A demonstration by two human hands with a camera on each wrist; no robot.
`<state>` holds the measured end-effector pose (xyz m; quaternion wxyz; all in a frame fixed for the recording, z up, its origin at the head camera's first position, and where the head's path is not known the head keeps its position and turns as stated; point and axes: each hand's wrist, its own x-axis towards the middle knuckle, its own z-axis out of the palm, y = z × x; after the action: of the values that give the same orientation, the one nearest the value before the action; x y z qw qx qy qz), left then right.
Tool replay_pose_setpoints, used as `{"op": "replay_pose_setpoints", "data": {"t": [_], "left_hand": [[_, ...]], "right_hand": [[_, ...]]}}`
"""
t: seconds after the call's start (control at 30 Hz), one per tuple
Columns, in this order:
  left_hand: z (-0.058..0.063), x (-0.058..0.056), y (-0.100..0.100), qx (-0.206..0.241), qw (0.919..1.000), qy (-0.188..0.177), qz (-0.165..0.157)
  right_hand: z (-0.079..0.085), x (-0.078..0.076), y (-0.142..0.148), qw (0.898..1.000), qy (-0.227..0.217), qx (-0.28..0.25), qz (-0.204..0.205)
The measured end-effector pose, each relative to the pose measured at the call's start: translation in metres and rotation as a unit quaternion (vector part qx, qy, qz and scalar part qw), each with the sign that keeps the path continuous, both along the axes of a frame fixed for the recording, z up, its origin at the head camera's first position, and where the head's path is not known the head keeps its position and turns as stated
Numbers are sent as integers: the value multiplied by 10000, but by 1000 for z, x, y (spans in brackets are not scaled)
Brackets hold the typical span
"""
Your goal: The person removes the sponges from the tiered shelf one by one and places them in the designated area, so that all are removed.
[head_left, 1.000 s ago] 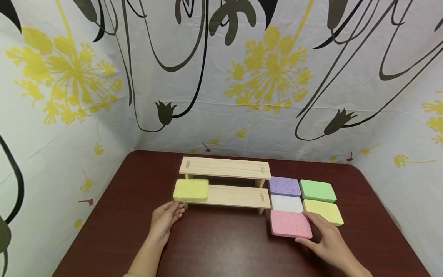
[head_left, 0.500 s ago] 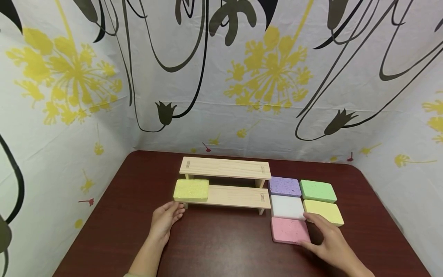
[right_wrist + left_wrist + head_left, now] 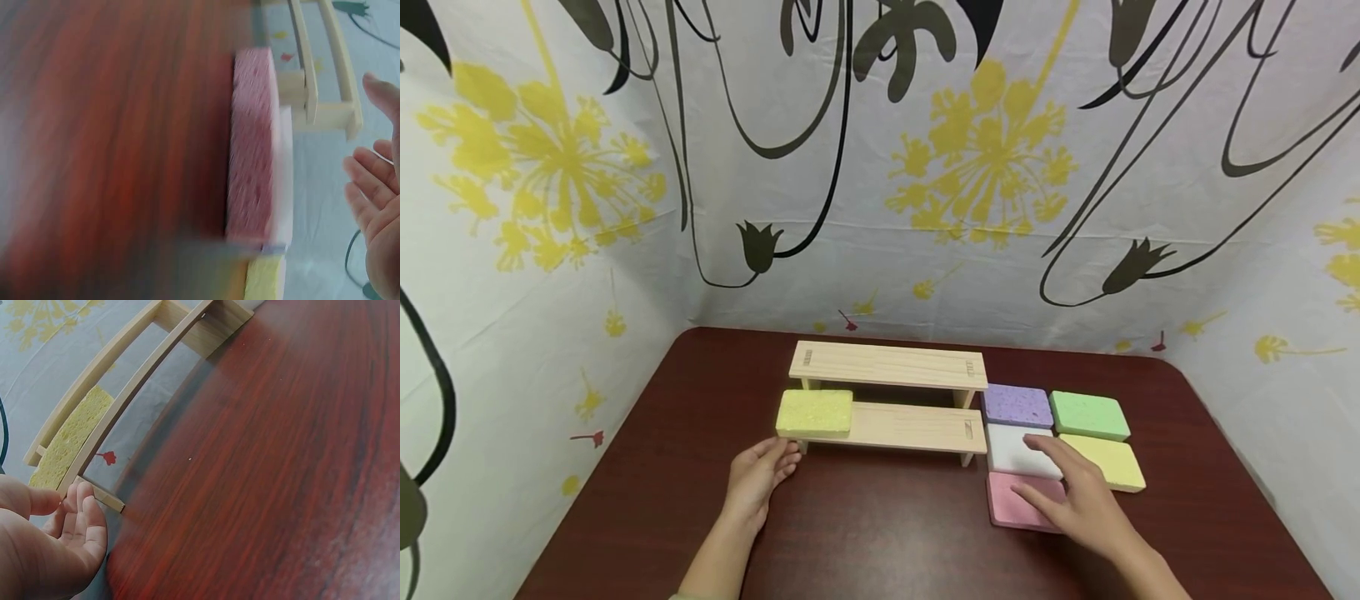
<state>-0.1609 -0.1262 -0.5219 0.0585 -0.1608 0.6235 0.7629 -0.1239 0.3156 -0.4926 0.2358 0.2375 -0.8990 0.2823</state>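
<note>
My left hand [image 3: 760, 473] pinches the near left corner of the front wooden shelf [image 3: 910, 427], its thumb and fingers at the board's end in the left wrist view. Right above that hand a textured yellow sponge [image 3: 815, 413] lies on the shelf's left end. My right hand [image 3: 1078, 498] hovers with spread thumb and fingers over a white sponge [image 3: 1011, 452] and a pink sponge [image 3: 1018, 508]. Nothing is between its fingers. In the right wrist view the pink sponge [image 3: 252, 150] shows edge-on, apart from the fingers [image 3: 369, 178].
Behind the front shelf stands a taller wooden shelf [image 3: 887, 363]. Purple [image 3: 1017, 406], green [image 3: 1088, 415] and smooth pale yellow [image 3: 1112, 462] sponges lie right of the shelves on the dark red table [image 3: 880, 533]. A patterned cloth [image 3: 880, 183] hangs behind.
The pink sponge has shifted toward me, off the white one, and now lies in front of it. My right hand has let go and moved left over both. My left hand has stayed put.
</note>
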Motion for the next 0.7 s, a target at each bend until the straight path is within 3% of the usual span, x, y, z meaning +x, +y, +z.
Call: {"op": "replay_pose_setpoints", "data": {"t": [0.17,0.47,0.7], "left_hand": [[-1,0,0,-15,10000,14,-8],[0,1,1,-17,10000,27,22],[0,1,1,-6,10000,29,5]], "right_hand": [[5,-9,-19,9995,84,-223,186],[9,-22,-45,9993,-13,-358,95],[13,-30,-67,9979,-186,-475,399]]}}
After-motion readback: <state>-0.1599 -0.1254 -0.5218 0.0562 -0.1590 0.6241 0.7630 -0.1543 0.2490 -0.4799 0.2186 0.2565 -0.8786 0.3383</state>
